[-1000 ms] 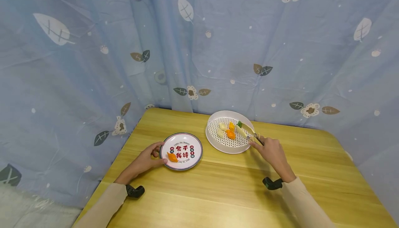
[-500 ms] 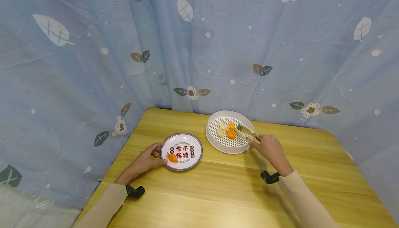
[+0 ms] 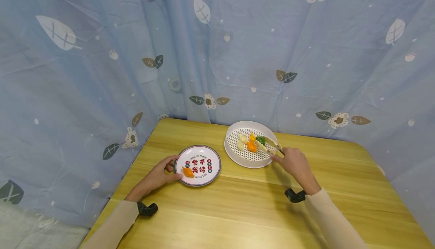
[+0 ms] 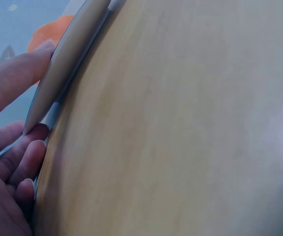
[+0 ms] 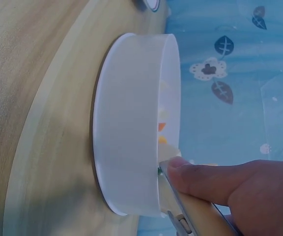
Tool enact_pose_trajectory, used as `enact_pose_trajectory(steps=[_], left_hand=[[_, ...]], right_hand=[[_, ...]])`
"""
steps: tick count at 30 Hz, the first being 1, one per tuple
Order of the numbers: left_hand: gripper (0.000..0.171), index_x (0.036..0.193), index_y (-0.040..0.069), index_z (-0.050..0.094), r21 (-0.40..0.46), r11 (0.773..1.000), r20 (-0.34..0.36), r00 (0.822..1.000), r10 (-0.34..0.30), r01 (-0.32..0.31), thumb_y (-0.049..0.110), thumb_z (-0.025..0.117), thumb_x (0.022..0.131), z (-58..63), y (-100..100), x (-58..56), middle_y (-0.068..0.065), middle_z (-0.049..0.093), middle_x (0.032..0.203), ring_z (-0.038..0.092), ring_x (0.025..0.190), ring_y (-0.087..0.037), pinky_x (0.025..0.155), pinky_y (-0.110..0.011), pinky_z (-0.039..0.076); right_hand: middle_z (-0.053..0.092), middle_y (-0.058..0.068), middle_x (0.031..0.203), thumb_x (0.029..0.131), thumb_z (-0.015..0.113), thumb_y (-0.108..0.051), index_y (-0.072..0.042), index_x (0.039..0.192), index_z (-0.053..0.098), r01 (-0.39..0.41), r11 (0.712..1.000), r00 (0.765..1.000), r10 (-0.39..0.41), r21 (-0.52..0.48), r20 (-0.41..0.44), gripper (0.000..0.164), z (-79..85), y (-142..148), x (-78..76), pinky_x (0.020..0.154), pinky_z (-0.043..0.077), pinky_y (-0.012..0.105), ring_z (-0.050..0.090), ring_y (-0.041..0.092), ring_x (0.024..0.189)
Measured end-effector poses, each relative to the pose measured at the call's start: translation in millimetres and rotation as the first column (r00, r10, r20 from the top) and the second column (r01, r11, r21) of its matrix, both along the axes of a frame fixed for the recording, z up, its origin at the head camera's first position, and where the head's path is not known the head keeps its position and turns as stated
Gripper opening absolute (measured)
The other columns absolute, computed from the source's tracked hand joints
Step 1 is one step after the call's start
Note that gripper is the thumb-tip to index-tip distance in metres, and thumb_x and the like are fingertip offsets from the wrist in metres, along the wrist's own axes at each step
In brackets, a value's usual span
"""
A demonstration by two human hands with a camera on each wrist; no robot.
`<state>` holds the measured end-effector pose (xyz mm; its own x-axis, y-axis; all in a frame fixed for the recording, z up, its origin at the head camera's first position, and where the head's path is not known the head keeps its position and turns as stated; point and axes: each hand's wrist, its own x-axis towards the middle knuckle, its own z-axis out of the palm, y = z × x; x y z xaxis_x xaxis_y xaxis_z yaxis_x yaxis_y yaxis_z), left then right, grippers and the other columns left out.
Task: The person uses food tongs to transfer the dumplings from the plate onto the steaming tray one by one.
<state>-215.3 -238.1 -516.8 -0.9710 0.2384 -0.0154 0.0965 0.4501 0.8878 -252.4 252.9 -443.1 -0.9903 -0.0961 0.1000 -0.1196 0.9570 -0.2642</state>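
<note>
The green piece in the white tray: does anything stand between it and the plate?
Yes: from the green piece towards the plate lie an orange piece, a pale piece, then the white tray wall.

Left hand [image 3: 159, 175] gripping, right hand [image 3: 296, 164] pinching.

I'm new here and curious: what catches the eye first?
Probably the small dumpling-like pieces, orange, yellow, green and pale, in the round white tray on the table, where the right hand holds tongs. Then the white plate the left hand holds, bearing one orange piece. Behind everything hangs a leaf-patterned blue cloth.
</note>
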Motion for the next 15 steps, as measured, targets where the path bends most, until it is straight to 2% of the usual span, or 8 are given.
enact_pose_trajectory(steps=[3,8,12,15], left_hand=[[0.074,0.152,0.004,0.044,-0.007,1.000,-0.005,1.000,0.007,-0.007,0.018,0.082,0.090,-10.8,-3.9,-6.2,-0.016,0.051,0.122,0.045,0.101,-0.030,0.084,-0.035,0.037],[0.076,0.152,0.007,0.045,0.007,1.000,0.003,1.000,-0.003,0.003,0.024,0.084,0.089,-11.5,-5.4,-7.2,-0.014,0.051,0.122,0.044,0.099,-0.026,0.083,-0.035,0.038],[0.076,0.152,0.008,0.046,0.009,1.000,0.011,1.000,-0.005,0.005,0.026,0.085,0.088,-10.6,-5.4,-6.9,-0.014,0.051,0.121,0.044,0.098,-0.026,0.084,-0.036,0.038],[0.076,0.151,0.009,0.047,0.006,1.000,0.012,1.000,-0.005,0.005,0.026,0.085,0.088,-11.1,-5.2,-7.3,-0.013,0.052,0.120,0.044,0.098,-0.026,0.084,-0.036,0.038]], right_hand=[[0.052,0.006,0.065,0.094,0.074,-0.045,0.002,0.102,0.070,0.004,1.000,1.000,-0.004,-0.010,-0.026,0.047,1.1,2.6,1.9,0.054,0.038,0.036,0.049,0.024,0.058],[0.061,0.009,0.073,0.095,0.073,-0.045,0.004,0.122,0.070,-0.010,0.999,0.996,0.007,-0.037,-0.084,0.056,5.4,4.2,6.3,0.058,0.043,0.041,0.054,0.026,0.063],[0.051,0.004,0.063,0.095,0.074,-0.044,0.001,0.112,0.072,-0.064,0.996,0.989,0.055,-0.067,-0.135,0.048,8.1,-0.5,10.8,0.056,0.037,0.038,0.047,0.023,0.059],[0.035,-0.001,0.058,0.095,0.074,-0.043,-0.001,0.107,0.072,-0.117,0.988,0.982,0.101,-0.097,-0.161,0.043,7.9,-6.9,14.6,0.052,0.031,0.034,0.036,0.018,0.053]])
